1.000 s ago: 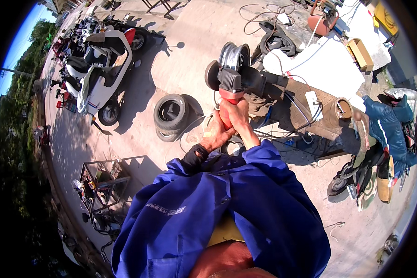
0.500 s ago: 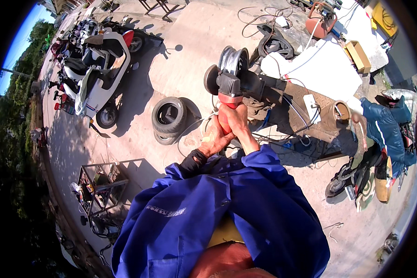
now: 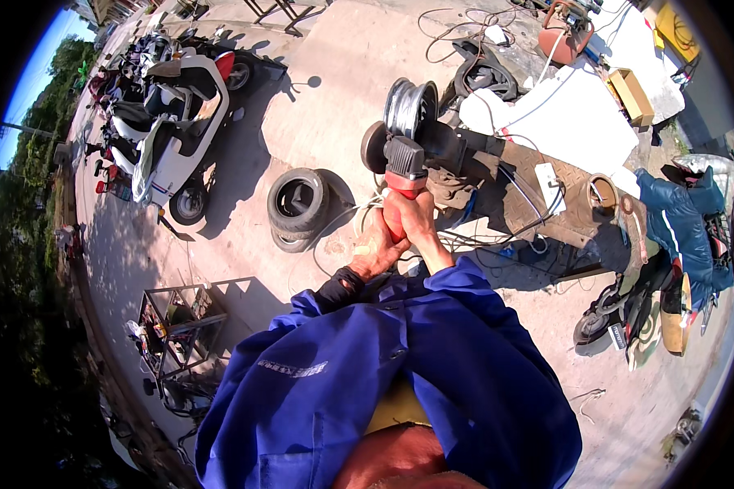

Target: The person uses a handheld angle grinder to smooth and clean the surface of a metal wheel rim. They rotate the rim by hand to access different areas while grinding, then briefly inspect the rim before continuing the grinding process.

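Observation:
A red power tool (image 3: 403, 158) with a dark grey, finned head and a round disc (image 3: 373, 147) on its left side is held in both hands. My left hand (image 3: 373, 251) is closed on the lower red body. My right hand (image 3: 418, 218) wraps round it higher up, on the right. Just beyond the tool's head is a silver wheel rim (image 3: 410, 110), by a dark metal fixture (image 3: 453, 147) on the right. Whether disc and rim touch I cannot tell.
Tyres (image 3: 298, 204) lie stacked at left of centre. A scooter (image 3: 171, 130) stands upper left, a metal frame cart (image 3: 179, 326) lower left. A cluttered rusty plate (image 3: 530, 204), a red tank (image 3: 563, 41), white sheets (image 3: 571, 122) and blue padded material (image 3: 681, 236) are on the right, with cables strewn about.
The tool and both hands have shifted very slightly in the picture. The grip on the tool is the same.

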### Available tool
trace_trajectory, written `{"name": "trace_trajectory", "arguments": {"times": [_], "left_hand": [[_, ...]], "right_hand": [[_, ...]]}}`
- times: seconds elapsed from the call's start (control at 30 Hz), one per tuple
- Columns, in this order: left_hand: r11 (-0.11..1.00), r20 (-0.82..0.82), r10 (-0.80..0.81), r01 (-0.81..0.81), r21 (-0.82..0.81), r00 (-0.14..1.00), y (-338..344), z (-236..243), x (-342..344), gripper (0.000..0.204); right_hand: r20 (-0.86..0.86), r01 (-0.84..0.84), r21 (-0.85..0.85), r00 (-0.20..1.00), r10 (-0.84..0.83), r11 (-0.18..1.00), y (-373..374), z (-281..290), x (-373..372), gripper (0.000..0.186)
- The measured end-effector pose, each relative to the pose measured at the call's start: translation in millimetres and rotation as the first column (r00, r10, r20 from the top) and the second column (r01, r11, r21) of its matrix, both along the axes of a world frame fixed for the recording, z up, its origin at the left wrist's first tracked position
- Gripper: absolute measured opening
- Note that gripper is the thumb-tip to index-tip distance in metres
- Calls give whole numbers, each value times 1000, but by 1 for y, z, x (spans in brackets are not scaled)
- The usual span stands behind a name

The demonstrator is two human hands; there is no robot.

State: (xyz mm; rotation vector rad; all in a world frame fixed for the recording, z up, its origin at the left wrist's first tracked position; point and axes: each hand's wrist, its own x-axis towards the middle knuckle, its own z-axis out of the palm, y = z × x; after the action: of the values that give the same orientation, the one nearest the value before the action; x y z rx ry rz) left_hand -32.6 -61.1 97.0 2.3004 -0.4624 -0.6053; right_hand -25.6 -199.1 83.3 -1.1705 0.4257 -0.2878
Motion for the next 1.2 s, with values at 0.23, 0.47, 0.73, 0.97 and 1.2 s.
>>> {"name": "trace_trajectory", "arguments": {"times": [0.23,0.47,0.73,0.97,1.2], "left_hand": [[999,43,-32,31,18,999,-15,26,22,82],[998,96,-40,35,60,995,-24,47,40,78],[999,43,-5,3,35,999,2,-1,-5,76],[999,33,11,-12,42,999,0,3,-8,75],[998,41,-8,6,59,999,-25,42,34,80]], "right_hand": [[-55,-19,-1,998,19,1000,-17,15,23,35],[-20,-41,95,999,43,995,-28,31,42,30],[12,-53,121,999,52,991,-2,-10,-3,32],[-25,-39,71,999,40,997,-2,-13,-6,34],[-43,-42,14,998,42,999,-30,37,35,32]]}}
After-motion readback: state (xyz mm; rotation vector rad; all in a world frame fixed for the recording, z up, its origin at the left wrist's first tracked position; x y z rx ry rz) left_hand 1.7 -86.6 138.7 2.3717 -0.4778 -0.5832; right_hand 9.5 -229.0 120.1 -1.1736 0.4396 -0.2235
